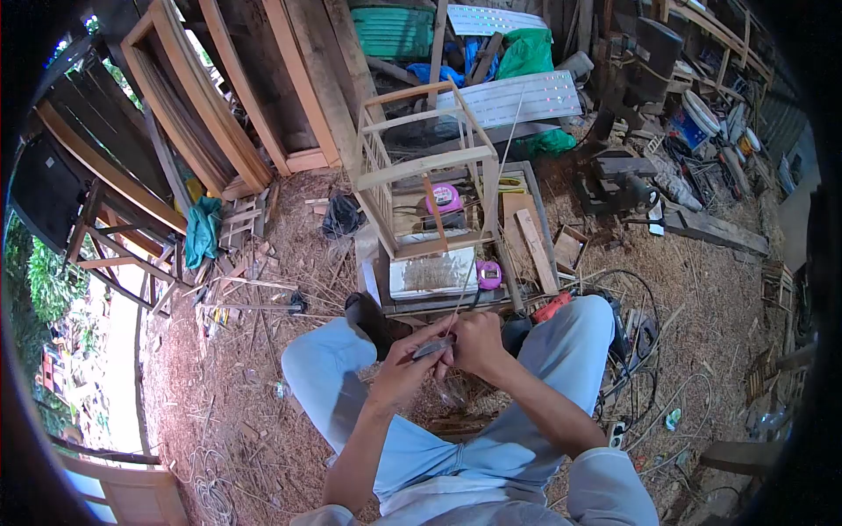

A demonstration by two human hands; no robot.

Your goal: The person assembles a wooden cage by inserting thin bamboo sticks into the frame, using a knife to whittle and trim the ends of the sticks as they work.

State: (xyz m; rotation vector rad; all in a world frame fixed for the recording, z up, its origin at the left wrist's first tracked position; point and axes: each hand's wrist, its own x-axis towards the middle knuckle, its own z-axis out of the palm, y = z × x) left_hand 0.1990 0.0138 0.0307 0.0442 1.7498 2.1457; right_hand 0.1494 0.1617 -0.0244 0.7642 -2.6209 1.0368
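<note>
I am sitting with my knees apart and bringing both hands together in the lower centre of the frame, so the work is lying right between them. The thin strip (512, 130) is running up from my fingers toward the top of the frame, leaning to the right, its long axis steep and passing close by the wooden frame (425, 167) at upper centre. Its low end is meeting the fingertips of my left hand (405, 366), the nearer of the two as far as I can tell.

Just below that end, the dark blade (431, 348) is lying at a much flatter slant, one end pointing to the lower left across my left fingers, the other reaching toward my right hand (480, 342).

My left hand is turning its fingers inward and pinching, seemingly on the strip, with the forearm rising from the bottom of the frame. My right hand is curling into a fist, knuckles up, its forearm slanting in from the lower right; it is probably gripping the blade's hidden end, though my fingers are covering that. Beyond my hands, a purple tape measure (489, 275) is resting beside a pale block (421, 279).
</note>
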